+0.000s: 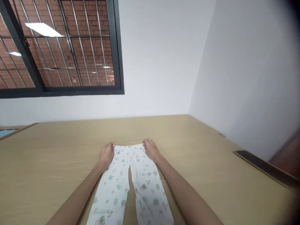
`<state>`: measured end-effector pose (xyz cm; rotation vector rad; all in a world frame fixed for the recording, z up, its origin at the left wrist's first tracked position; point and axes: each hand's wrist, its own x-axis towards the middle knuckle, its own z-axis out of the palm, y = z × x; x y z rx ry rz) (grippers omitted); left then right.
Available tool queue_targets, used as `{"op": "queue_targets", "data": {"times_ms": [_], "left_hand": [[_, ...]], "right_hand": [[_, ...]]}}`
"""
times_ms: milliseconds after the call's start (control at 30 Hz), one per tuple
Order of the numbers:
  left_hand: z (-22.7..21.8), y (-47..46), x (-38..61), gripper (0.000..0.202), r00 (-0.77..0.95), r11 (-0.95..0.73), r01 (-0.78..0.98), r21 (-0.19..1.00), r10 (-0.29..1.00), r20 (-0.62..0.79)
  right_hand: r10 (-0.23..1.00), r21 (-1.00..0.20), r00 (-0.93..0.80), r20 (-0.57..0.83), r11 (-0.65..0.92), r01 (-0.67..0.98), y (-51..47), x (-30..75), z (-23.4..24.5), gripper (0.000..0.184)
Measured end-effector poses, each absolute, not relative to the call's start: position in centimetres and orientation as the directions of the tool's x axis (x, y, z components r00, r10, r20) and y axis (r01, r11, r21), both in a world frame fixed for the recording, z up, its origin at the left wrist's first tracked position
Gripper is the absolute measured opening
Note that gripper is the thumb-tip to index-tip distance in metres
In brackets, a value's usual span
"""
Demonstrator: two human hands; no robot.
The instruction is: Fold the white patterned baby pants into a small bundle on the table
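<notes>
A pair of white trousers (124, 159) with a print of small green, pink and grey figures lies on the table (199, 150), waistband towards the far wall, legs spread slightly apart and running towards the person until the lower edge of view cuts them off. A strip of tabletop shows between the legs, and the inner edge of the right leg is rumpled near the crotch. The left hand (107, 153) pinches the left end of the waistband, the right hand (150, 148) pinches the right end, and the waistband runs nearly straight between them. The forearms flank the trousers and cover parts of their outer edges.

The tabletop is tan and slightly glossy, with a thin seam (70, 146) crossing it just beyond the hands. On the right, a dark strip (264, 167) lies along the table's edge, with a blurred reddish-brown shape (288, 153) beyond it. At the far left, a bit of light blue (7, 133) shows past the table's edge. White walls (159, 62) meet in a corner behind the table; on the left, a dark-framed window (82, 91) shows metal bars (85, 36), brickwork and bright light patches
</notes>
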<state>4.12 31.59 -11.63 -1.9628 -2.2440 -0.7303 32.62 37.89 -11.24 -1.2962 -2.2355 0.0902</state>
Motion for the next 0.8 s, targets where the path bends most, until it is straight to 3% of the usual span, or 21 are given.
{"op": "queue_targets", "data": {"times_ms": [300, 433, 633, 733, 800], "left_hand": [[-9.8, 34.6, 4.6, 0.029, -0.300, 0.231, 0.908, 0.349, 0.941, 0.158], [-7.1, 33.4, 7.2, 0.023, -0.268, 0.189, 0.908, 0.373, 0.948, 0.171], [-4.2, 23.0, 16.7, 0.014, 0.165, -0.215, 0.896, 0.389, 0.974, 0.158], [-6.2, 17.1, 21.3, 0.035, 0.369, -0.316, 0.862, 0.396, 0.927, -0.063], [-8.3, 15.0, 23.4, 0.036, 0.474, -0.389, 0.843, 0.372, 0.864, -0.170]], "right_hand": [[0.848, -0.372, -0.321, 0.421, 0.484, 0.792, 40.4, 32.5, -12.0, 0.023], [0.861, -0.422, -0.288, 0.420, 0.466, 0.777, 40.4, 32.8, -12.3, 0.028], [0.875, -0.514, -0.238, 0.421, 0.447, 0.732, 40.7, 33.1, -12.0, 0.031], [0.879, -0.548, -0.234, 0.416, 0.447, 0.706, 40.7, 33.2, -12.0, 0.024], [0.880, -0.563, -0.233, 0.414, 0.449, 0.694, 40.6, 33.2, -12.0, 0.019]]}}
